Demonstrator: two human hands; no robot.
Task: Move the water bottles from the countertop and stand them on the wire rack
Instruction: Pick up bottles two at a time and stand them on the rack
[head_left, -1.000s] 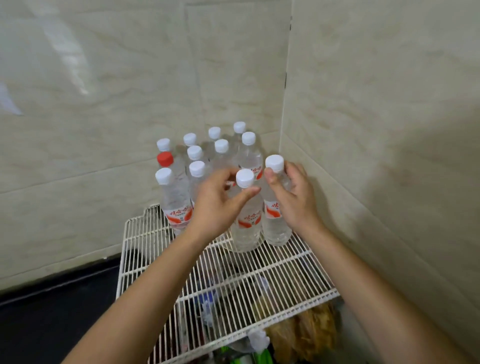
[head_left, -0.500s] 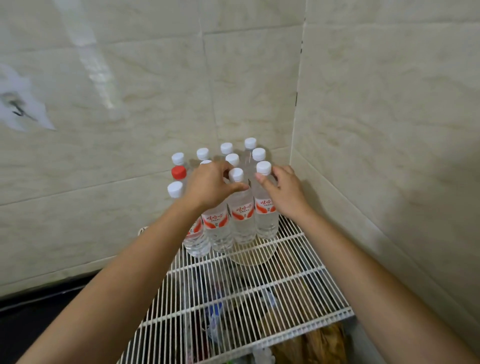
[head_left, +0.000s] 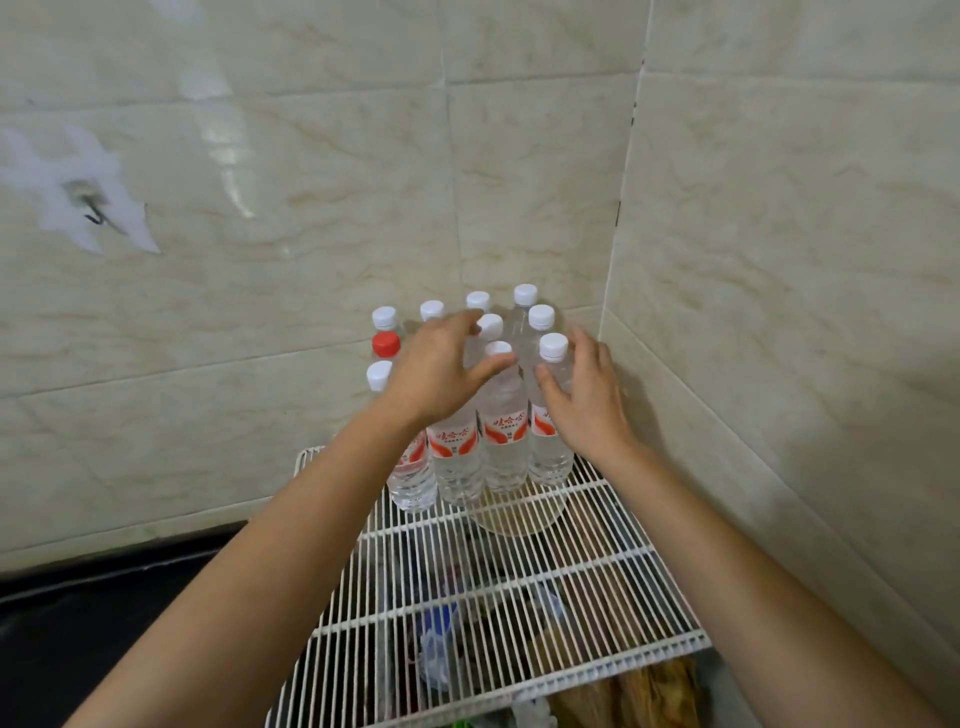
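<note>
Crowding bottles, tiled corner behind.

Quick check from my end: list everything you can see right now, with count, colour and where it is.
Water bottles: at least ten caps visible, clear with red-and-white labels, white caps; upright, clustered at the rack's back right corner.
Red-capped bottle: one, on the cluster's left side.
Wire rack: one, white, in the wall corner.
Clutter under the rack: several items, blue and brown among them, unclear.
Tiled walls: beige, behind and right.
Hook: one, dark, upper left wall.
Left hand: fingers spread over the front bottles, no closed grip.
Right hand: open against the rightmost front bottle.
</note>
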